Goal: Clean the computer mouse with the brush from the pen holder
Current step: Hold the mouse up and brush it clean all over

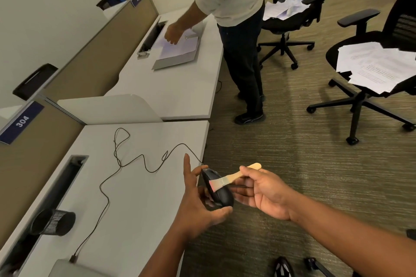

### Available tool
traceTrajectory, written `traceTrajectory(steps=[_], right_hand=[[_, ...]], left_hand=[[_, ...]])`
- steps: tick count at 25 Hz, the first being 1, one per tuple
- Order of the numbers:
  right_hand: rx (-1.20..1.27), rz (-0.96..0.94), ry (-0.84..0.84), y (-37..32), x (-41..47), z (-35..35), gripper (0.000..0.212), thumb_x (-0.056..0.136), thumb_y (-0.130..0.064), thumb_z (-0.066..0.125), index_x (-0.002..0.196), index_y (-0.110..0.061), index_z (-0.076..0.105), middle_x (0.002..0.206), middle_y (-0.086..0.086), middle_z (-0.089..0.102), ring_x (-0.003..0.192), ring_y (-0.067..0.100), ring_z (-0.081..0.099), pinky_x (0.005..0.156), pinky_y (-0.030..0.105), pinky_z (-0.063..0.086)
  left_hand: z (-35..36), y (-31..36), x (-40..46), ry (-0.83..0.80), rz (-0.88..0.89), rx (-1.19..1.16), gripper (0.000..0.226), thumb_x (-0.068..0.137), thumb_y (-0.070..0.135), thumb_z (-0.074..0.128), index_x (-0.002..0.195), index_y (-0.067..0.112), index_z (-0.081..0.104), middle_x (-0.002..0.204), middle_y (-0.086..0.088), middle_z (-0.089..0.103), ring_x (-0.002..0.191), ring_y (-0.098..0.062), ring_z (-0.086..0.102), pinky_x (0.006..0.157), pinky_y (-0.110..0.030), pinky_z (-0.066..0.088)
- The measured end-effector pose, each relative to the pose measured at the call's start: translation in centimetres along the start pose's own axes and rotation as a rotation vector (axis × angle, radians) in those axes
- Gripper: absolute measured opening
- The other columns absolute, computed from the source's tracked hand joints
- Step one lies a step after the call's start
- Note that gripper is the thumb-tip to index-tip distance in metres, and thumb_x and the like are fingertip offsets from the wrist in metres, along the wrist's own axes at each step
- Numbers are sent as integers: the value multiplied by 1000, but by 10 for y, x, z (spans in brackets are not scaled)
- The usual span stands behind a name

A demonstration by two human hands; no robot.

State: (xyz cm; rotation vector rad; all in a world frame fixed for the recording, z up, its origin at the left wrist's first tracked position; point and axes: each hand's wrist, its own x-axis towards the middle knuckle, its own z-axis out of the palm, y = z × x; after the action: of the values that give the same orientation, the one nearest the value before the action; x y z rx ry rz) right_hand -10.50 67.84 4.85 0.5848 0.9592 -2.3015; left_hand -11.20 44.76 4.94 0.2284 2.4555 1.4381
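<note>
The left hand (198, 198) is cradling the mouse (217, 189) off the desk's (139, 186) edge at five o'clock — exposing its top — while the right hand (263, 191) is pinching the brush (227, 179), bristles on it.

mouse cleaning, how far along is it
Done: the brush is out of the pen holder and in the right hand. In hand: the left hand holds the mouse up off the desk, bristles lying on its top. Left: finishing the brushing; how much dust remains cannot be told.
</note>
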Motion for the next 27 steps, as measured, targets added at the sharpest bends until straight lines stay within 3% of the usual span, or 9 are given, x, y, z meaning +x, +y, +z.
traceTrajectory(steps=[6,8,11,17,19,22,25,27], right_hand=[[32,1,-11,-3,-5,1,29,104,-27,59,117,-1,62,97,18,79,87,28,79,75,39,64],[59,14,-20,-3,-6,2,30,105,-28,57,113,0,65,97,18,78,87,29,79,75,39,65],[113,24,-21,-1,-5,3,38,107,-29,54,122,4,65,104,22,77,89,31,78,73,39,65],[61,21,27,-2,-5,5,33,105,-32,57,109,0,66,100,17,77,90,29,77,76,42,63],[-32,-61,98,-7,-7,7,27,104,-33,59,108,-7,67,96,10,77,87,22,73,71,37,59],[-280,-345,146,-21,-11,13,15,103,-29,61,103,-16,70,91,5,76,77,12,67,65,27,53],[-729,-722,18,-39,-19,23,12,103,-30,63,105,-28,74,83,-12,73,71,3,64,63,19,49],[-1093,-854,-87,-49,-20,31,24,103,-39,61,120,-28,74,94,-26,73,85,-3,68,72,14,51]], left_hand=[[1,3,-2,23,-17,9,159,51,58,102,157,64,-16,147,43,36,131,15,51,93,-8,52],[1,4,0,26,-6,-11,159,51,55,104,156,66,-15,148,43,35,133,10,54,101,-20,56],[0,8,1,31,-8,-44,159,50,51,106,154,70,-13,151,40,36,137,-12,59,109,-47,55],[-2,9,-1,13,-36,-48,158,50,51,105,153,72,-12,153,35,38,135,-11,61,108,-47,56],[-4,8,0,-3,-52,-43,157,50,52,105,152,73,-12,151,38,37,138,-15,59,109,-49,55],[-7,6,1,-58,-71,-11,158,49,54,105,151,75,-14,145,52,32,140,-13,54,111,-50,54],[-7,4,2,-91,-76,39,160,53,51,105,151,73,-18,146,55,26,140,-11,51,110,-46,55],[-7,3,3,-99,-76,50,161,55,41,105,151,72,-21,150,50,27,143,-13,49,110,-45,55]])
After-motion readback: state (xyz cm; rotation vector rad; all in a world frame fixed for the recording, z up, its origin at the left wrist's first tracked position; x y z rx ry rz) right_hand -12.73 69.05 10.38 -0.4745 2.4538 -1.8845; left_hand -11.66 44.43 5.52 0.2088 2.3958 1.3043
